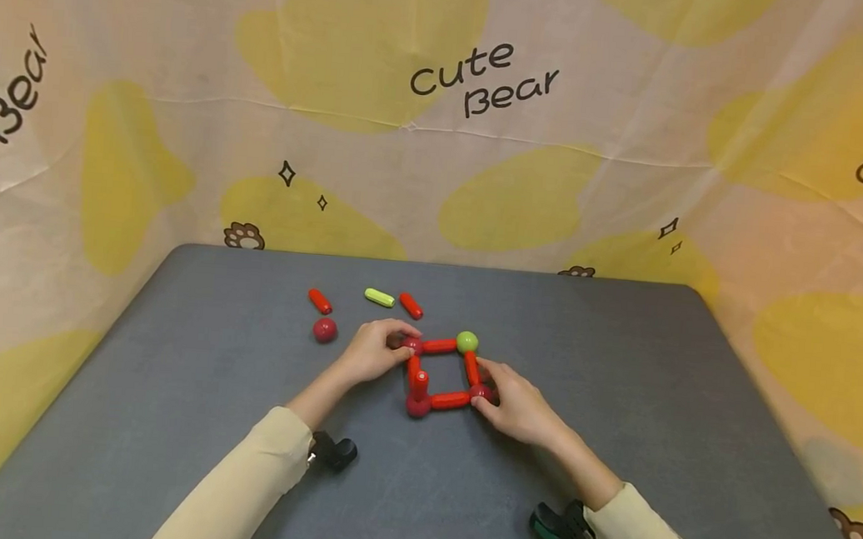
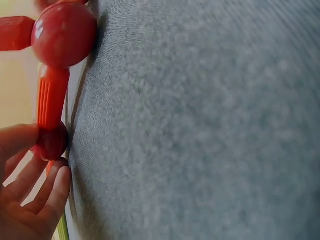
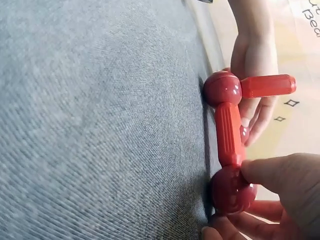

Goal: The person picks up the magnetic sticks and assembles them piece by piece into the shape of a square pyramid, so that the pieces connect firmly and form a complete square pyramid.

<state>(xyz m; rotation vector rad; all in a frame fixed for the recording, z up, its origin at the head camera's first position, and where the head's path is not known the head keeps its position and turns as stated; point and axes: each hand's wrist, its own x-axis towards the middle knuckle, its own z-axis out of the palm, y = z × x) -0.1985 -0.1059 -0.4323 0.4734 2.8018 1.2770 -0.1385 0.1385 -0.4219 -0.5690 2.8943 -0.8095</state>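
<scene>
A flat square of red rods lies on the grey table, with a ball at each corner. My left hand pinches the back-left red ball, seen close up as the ball between my fingers. My right hand pinches the front-right red ball, the same ball in the right wrist view. A green ball marks the back-right corner. At the front-left ball one red rod stands upright.
Loose pieces lie behind and left of the square: a red ball, two red rods and a green rod. A patterned cloth backdrop rises behind the table's rear edge.
</scene>
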